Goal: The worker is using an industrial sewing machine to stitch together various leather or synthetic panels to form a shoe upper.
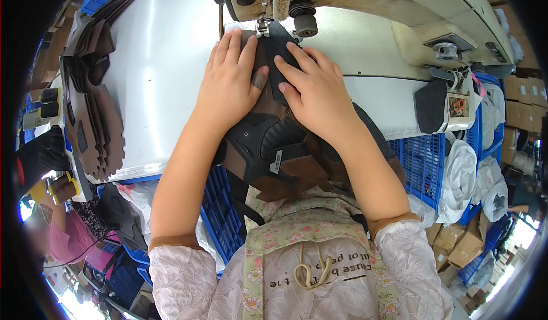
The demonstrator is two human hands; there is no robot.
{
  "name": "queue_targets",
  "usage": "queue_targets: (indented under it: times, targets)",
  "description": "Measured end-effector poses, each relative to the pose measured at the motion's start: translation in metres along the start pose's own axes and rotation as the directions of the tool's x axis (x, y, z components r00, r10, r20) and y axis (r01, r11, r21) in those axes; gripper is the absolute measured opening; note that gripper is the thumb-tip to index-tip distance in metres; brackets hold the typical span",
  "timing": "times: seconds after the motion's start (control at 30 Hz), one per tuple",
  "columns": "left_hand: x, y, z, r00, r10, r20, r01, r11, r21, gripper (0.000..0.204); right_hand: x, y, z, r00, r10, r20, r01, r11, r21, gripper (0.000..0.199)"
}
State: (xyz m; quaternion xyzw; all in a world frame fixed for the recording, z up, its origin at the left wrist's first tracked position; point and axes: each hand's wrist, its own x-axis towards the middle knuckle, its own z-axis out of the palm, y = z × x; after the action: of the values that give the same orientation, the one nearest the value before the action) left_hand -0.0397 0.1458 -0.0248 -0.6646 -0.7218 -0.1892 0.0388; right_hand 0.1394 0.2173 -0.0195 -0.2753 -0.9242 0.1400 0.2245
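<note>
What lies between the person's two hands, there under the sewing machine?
In the head view, a dark strip of the shoe upper lies between the left hand and the right hand, running up to the sewing machine's presser foot.

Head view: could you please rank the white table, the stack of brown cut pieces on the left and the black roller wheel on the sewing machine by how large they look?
1. White table
2. Stack of brown cut pieces
3. Black roller wheel
</note>
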Motion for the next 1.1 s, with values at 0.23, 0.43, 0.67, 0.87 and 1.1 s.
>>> queue_targets:
  times: [0.23,0.43,0.67,0.87,1.1]
  targets:
    - [0.0028,-0.0010,-0.0004,1.000,0.012,-0.019,-0.013,0.999,-0.050,0.053,0.0029,0.0003,-0.0011,1.000,-0.009,-0.012,0.009,1.000,0.001,0.039]
    - [0.0028,0.0001,0.0000,1.000,0.007,-0.025,-0.009,0.998,-0.066,0.053,0.0016,-0.0002,-0.0014,1.000,-0.001,-0.010,0.001,1.000,-0.006,0.039]
    - [0.0031,-0.0007,-0.0010,1.000,-0.002,-0.014,0.001,0.998,-0.071,0.054,0.0020,-0.0012,-0.0022,1.000,-0.003,-0.008,0.003,1.000,-0.004,0.039]
    - [0.0049,-0.0007,-0.0001,1.000,-0.002,-0.012,0.001,0.996,-0.094,0.055,0.0018,0.0005,-0.0018,1.000,-0.008,-0.007,0.008,0.999,-0.033,0.040]
    - [0.0034,0.0006,-0.0028,1.000,0.002,0.010,-0.001,0.999,-0.052,0.057,0.0002,-0.0015,-0.0009,1.000,-0.004,-0.016,0.004,1.000,-0.012,0.038]
